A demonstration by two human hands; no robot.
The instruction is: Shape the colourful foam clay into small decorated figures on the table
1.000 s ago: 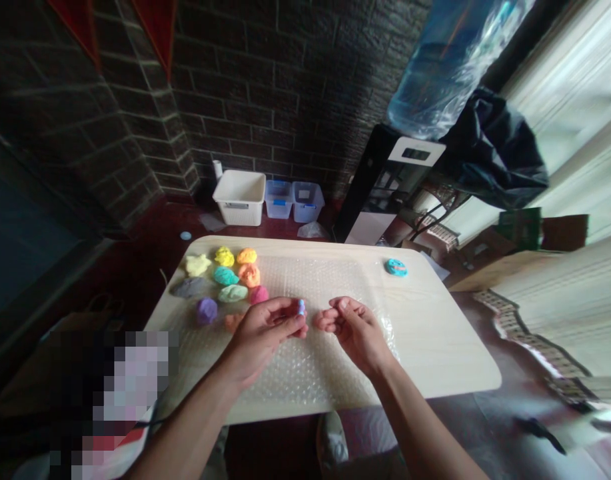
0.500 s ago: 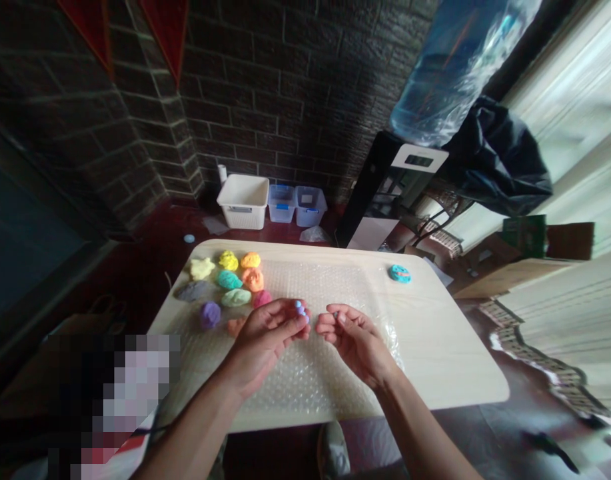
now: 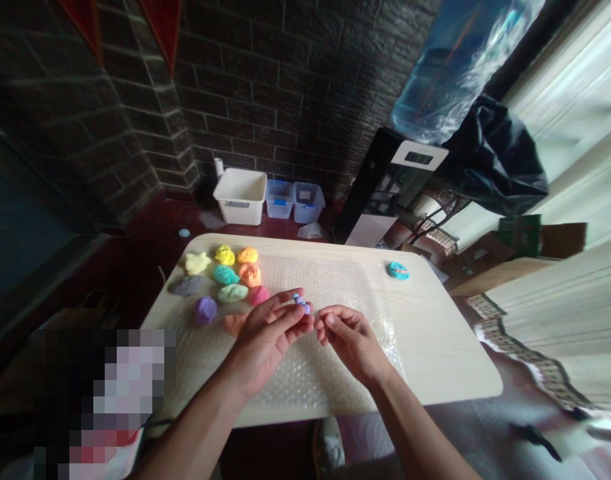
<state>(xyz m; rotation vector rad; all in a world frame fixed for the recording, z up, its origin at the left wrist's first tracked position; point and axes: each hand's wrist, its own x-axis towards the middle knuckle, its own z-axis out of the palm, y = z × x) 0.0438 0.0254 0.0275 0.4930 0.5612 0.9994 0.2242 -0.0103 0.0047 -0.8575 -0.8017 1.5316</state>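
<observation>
My left hand (image 3: 268, 333) pinches a small clay piece (image 3: 302, 304) between thumb and fingers. It is made of joined purple balls with a light blue bit at its upper end. Just right of it, my right hand (image 3: 348, 337) is closed, thumb against the index finger; whatever lies between the tips is hidden. Both hands are above bubble wrap (image 3: 325, 373) on the pale table (image 3: 445, 340). Left of them lie several soft clay lumps, among them a purple lump (image 3: 206, 310), a pink lump (image 3: 258, 295), a green lump (image 3: 233, 293) and a grey lump (image 3: 189, 285).
A turquoise clay disc (image 3: 398, 270) with an orange stripe lies at the table's far right. Beyond the table, a white basket (image 3: 241, 197) and two clear bins (image 3: 308, 203) stand on the floor by a water dispenser (image 3: 370, 193). A cardboard box (image 3: 510, 267) is at the right.
My right fingers have closed further, and the small greyish bit seen between them earlier is now hidden. The clay piece in my left hand has tilted slightly. The camera view has shifted a little.
</observation>
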